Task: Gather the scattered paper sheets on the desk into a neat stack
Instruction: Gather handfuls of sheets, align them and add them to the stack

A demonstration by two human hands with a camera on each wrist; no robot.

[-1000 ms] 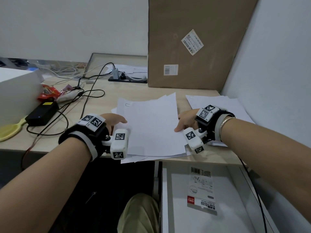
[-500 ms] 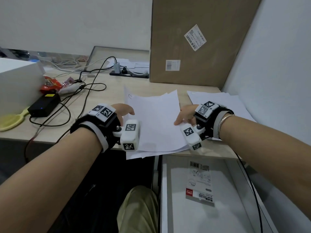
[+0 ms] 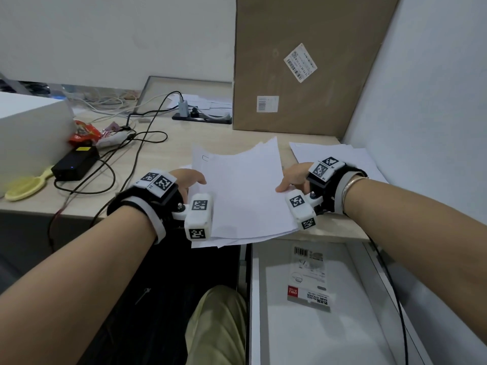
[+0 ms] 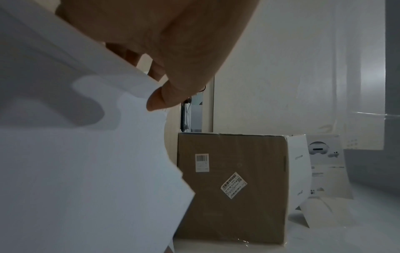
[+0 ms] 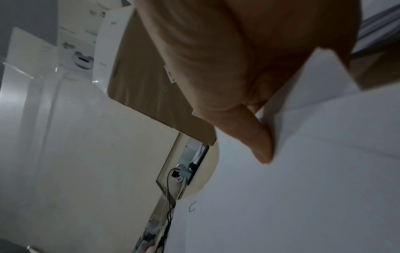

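A loose bundle of white paper sheets (image 3: pixel 242 191) is lifted off the desk, its far edge raised and its sheets fanned unevenly. My left hand (image 3: pixel 191 180) pinches the bundle's left edge, thumb on top (image 4: pixel 155 101). My right hand (image 3: pixel 291 180) pinches the right edge, thumb pressed on the top sheet (image 5: pixel 259 145). The sheets fill much of the left wrist view (image 4: pixel 82 162) and the right wrist view (image 5: pixel 292 188). More white sheets (image 3: pixel 342 156) lie flat on the desk behind my right wrist.
A tall cardboard box (image 3: pixel 303 64) leans at the back of the wooden desk (image 3: pixel 168 156). Left lie a black power brick (image 3: pixel 75 163), cables (image 3: pixel 137 154), snack wrappers (image 3: pixel 85 133), a yellow scoop (image 3: pixel 25 187) and a white box (image 3: pixel 31 125). An open drawer (image 3: pixel 311 299) sits below.
Both hands have lifted the bundle off the desk and drawn its sides inward; the far edge has risen and the sheets now curve upward.
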